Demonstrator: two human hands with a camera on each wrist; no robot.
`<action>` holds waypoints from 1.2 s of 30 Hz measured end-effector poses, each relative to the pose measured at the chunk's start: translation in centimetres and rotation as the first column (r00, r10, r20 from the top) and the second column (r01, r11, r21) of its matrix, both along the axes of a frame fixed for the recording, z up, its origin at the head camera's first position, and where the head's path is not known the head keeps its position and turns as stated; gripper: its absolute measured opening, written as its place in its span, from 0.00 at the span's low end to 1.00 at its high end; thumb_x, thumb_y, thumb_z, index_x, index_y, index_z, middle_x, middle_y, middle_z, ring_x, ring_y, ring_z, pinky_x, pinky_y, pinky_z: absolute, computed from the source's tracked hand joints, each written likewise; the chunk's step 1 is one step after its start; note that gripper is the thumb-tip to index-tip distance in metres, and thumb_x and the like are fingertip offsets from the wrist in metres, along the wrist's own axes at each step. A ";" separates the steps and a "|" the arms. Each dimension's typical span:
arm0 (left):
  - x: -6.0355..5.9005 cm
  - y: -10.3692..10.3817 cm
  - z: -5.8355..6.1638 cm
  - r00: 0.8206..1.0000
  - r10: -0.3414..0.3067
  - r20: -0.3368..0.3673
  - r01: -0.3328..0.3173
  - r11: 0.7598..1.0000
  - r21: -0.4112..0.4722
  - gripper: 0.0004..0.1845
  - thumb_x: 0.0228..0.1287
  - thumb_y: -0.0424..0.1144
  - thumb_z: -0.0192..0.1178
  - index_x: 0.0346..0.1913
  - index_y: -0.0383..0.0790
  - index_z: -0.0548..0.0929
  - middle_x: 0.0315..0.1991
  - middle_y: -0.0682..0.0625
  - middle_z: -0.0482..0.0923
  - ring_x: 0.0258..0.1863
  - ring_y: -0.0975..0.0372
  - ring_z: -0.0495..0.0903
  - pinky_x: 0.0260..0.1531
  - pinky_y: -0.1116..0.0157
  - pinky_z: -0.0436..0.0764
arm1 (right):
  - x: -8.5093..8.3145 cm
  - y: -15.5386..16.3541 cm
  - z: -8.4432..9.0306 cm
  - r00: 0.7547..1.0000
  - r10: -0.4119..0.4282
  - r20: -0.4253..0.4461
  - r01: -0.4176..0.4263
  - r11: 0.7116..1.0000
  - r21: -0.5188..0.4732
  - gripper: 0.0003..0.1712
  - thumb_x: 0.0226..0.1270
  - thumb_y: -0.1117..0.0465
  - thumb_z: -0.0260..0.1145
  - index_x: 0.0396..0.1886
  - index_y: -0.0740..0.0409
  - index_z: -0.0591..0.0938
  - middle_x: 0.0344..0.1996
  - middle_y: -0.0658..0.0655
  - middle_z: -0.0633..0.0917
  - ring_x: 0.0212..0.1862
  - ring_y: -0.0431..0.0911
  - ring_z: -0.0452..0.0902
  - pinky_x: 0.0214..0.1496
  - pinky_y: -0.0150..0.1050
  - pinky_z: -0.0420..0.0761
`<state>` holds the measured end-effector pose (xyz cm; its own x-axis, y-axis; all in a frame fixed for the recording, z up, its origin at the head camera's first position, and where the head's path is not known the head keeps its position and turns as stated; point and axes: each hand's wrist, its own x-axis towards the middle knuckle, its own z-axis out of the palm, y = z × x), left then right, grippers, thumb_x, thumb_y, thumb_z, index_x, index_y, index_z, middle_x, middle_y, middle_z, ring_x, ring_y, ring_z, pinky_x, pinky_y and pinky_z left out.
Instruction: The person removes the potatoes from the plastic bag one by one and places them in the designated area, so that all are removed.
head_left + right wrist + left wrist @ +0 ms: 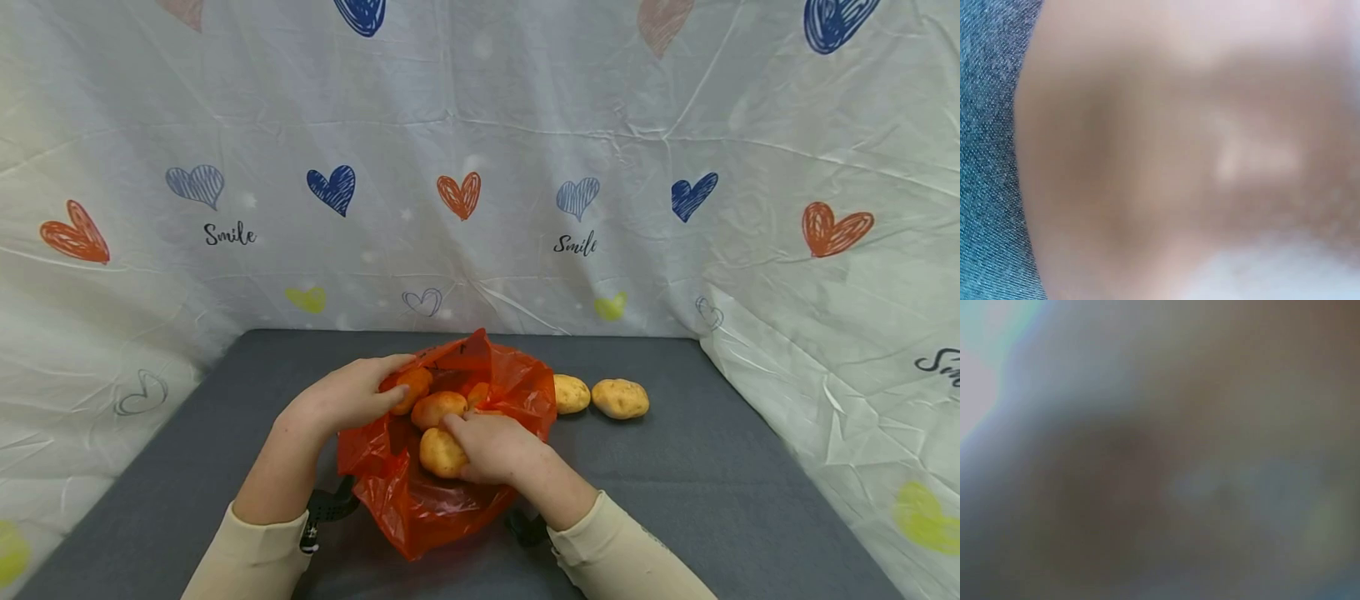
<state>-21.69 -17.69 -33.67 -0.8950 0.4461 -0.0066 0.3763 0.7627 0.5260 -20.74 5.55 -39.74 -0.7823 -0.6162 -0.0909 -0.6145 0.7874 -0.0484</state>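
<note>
A crumpled red plastic bag (420, 517) lies on the grey table with its mouth spread, and several potatoes (438, 409) show inside it. Thumb and fingers of my left hand (348, 395) hold the bag's upper left rim, right beside an orange-tinted potato (414, 390). Over the front of the opening, my right hand (498, 450) grips a yellow potato (442, 454), thumb on top; its other fingers are mostly hidden. The left wrist view is a blur, and skin fills most of the right wrist view.
Two more potatoes lie on the grey table (675, 483) to the right of the bag, one near its edge (572, 394) and one further right (620, 399). A white sheet (510, 100) printed with hearts hangs behind the table and down both sides.
</note>
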 end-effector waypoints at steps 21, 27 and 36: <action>0.0 -0.2 -0.1 1.000 0.000 -0.001 0.000 1.000 0.002 0.30 0.77 0.45 0.57 0.77 0.45 0.68 0.67 0.42 0.76 0.61 0.49 0.77 0.61 0.42 0.74 | 2.0 1.7 4.3 1.000 0.011 0.027 -0.007 0.986 -0.166 0.40 0.57 0.50 0.74 0.70 0.46 0.73 0.49 0.49 0.78 0.40 0.42 0.75 0.44 0.40 0.80; -0.1 0.0 -0.1 1.000 -0.002 0.002 0.002 1.000 0.002 0.30 0.77 0.45 0.57 0.77 0.44 0.68 0.67 0.42 0.76 0.62 0.49 0.77 0.61 0.42 0.74 | 3.0 3.1 6.1 0.999 0.050 0.022 -0.042 0.961 -0.274 0.36 0.66 0.51 0.67 0.73 0.46 0.70 0.47 0.48 0.78 0.39 0.42 0.75 0.43 0.38 0.79; 0.0 0.3 0.0 1.000 0.002 -0.002 -0.002 0.999 -0.034 0.30 0.78 0.44 0.56 0.78 0.40 0.67 0.70 0.40 0.72 0.66 0.47 0.73 0.64 0.41 0.72 | 3.1 5.4 7.7 0.987 0.153 0.057 -0.112 0.891 -0.441 0.32 0.78 0.53 0.61 0.78 0.35 0.66 0.44 0.49 0.75 0.36 0.41 0.73 0.40 0.37 0.79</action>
<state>-21.72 -17.39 -33.65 -0.8958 0.4440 -0.0200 0.3759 0.7808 0.4991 -17.62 10.94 -32.07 -0.6921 -0.7071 0.1452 -0.6889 0.5869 -0.4254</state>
